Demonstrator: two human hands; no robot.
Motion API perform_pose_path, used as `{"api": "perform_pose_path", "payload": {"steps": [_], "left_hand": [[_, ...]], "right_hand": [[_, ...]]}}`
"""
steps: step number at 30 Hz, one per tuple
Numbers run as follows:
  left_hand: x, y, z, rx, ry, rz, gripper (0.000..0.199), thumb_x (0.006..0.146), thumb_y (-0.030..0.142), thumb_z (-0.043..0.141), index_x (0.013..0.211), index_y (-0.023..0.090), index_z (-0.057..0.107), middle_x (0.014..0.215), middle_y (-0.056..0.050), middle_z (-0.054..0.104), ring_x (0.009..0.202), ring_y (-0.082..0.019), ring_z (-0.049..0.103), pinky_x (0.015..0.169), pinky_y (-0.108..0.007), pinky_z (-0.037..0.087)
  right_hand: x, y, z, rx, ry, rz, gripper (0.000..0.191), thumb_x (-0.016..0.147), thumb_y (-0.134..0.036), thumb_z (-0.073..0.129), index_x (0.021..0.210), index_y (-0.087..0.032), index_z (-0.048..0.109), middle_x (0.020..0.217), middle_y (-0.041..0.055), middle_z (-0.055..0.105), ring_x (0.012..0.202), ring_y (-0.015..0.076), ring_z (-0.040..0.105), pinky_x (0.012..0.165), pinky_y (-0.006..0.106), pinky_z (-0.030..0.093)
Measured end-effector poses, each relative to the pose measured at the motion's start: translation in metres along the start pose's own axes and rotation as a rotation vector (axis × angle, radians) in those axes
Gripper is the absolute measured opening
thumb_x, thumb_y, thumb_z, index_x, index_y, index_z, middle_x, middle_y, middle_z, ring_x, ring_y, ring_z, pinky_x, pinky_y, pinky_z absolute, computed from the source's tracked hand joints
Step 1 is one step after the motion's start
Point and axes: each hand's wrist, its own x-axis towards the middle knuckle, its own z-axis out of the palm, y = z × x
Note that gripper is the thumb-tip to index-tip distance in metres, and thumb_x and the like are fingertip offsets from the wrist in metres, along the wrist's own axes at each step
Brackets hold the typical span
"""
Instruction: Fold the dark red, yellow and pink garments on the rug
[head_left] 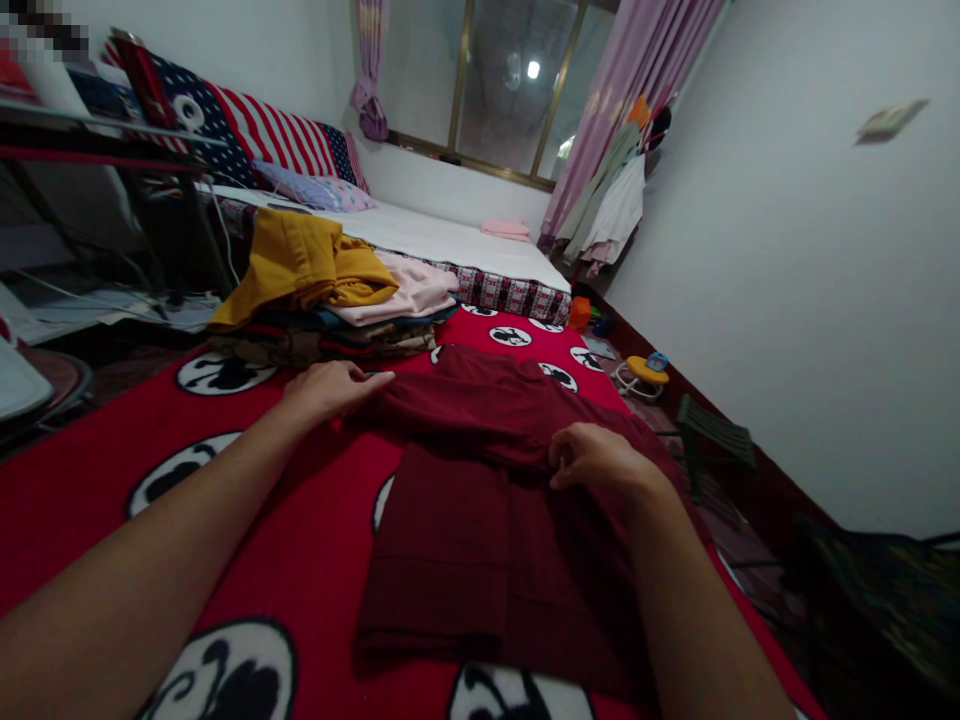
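A maroon long-sleeved top point(457, 545) lies spread over the red blanket point(300, 540), one side folded inward over its body. My left hand point(330, 388) pinches the end of a stretch of its cloth that runs out to the left, probably a sleeve. On the right, my right hand point(592, 455) has its fingers closed on the same cloth near the middle of the top. Just beyond my left hand stands a pile of folded clothes, with a mustard-yellow garment point(300, 260) and a pale pink one point(409, 288) on top.
Behind the pile is a bed with a white sheet point(450, 240) and a patterned pillow point(319, 188). A desk point(97, 145) stands at the left. Along the right wall are a yellow-topped stool point(646, 372) and a dark folding stool point(716, 435). Clothes point(619, 205) hang by the curtain.
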Motion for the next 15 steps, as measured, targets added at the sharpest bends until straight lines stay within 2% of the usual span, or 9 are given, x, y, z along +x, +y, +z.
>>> {"api": "perform_pose_path", "payload": {"steps": [3, 6, 8, 11, 13, 15], "left_hand": [[-0.003, 0.003, 0.001, 0.038, 0.007, 0.033, 0.067, 0.057, 0.073, 0.065, 0.097, 0.020, 0.073, 0.103, -0.016, 0.072, 0.096, -0.039, 0.064, 0.079, -0.041, 0.048], [-0.004, 0.004, 0.006, -0.133, 0.044, 0.204, 0.052, 0.062, 0.054, 0.068, 0.102, 0.021, 0.071, 0.106, -0.009, 0.072, 0.097, -0.031, 0.066, 0.082, -0.034, 0.049], [-0.005, 0.003, 0.008, -0.286, 0.137, 0.260, 0.040, 0.067, 0.044, 0.064, 0.099, 0.021, 0.072, 0.101, -0.005, 0.073, 0.093, -0.025, 0.066, 0.082, -0.030, 0.049], [-0.006, 0.001, 0.005, -0.387, 0.355, 0.174, 0.033, 0.074, 0.040, 0.057, 0.096, 0.020, 0.073, 0.092, -0.004, 0.073, 0.086, -0.022, 0.066, 0.077, -0.029, 0.050], [-0.009, 0.002, 0.003, -0.292, 0.439, 0.166, 0.028, 0.077, 0.036, 0.057, 0.094, 0.021, 0.074, 0.093, -0.006, 0.071, 0.088, -0.025, 0.064, 0.079, -0.032, 0.051], [-0.016, 0.009, 0.003, -0.141, 0.499, 0.243, 0.023, 0.077, 0.031, 0.059, 0.092, 0.023, 0.075, 0.104, -0.008, 0.066, 0.100, -0.029, 0.060, 0.087, -0.039, 0.049]], "right_hand": [[0.002, -0.005, 0.005, -0.090, 0.072, 0.028, 0.023, 0.058, -0.023, 0.079, 0.080, -0.027, 0.071, 0.086, -0.0026, 0.072, 0.078, 0.0173, 0.063, 0.056, 0.024, 0.032], [0.007, -0.008, 0.008, -0.164, 0.093, 0.057, 0.022, 0.061, -0.021, 0.074, 0.083, -0.027, 0.071, 0.089, -0.0008, 0.071, 0.080, 0.0184, 0.063, 0.057, 0.024, 0.032], [0.007, -0.008, 0.006, -0.167, 0.079, 0.064, 0.016, 0.065, -0.021, 0.070, 0.080, -0.026, 0.071, 0.086, -0.0010, 0.071, 0.078, 0.0173, 0.063, 0.056, 0.024, 0.032], [0.000, -0.006, -0.005, -0.097, 0.106, 0.038, 0.013, 0.066, -0.023, 0.069, 0.078, -0.025, 0.071, 0.081, -0.0029, 0.071, 0.074, 0.0146, 0.062, 0.056, 0.023, 0.033], [-0.006, -0.004, -0.011, -0.054, 0.073, -0.002, 0.014, 0.064, -0.022, 0.071, 0.077, -0.026, 0.072, 0.079, -0.0042, 0.071, 0.073, 0.0135, 0.062, 0.056, 0.023, 0.034], [-0.007, -0.001, -0.011, -0.007, 0.000, -0.051, 0.014, 0.064, -0.023, 0.072, 0.078, -0.027, 0.074, 0.078, -0.0047, 0.071, 0.071, 0.0131, 0.062, 0.057, 0.022, 0.034]]}}
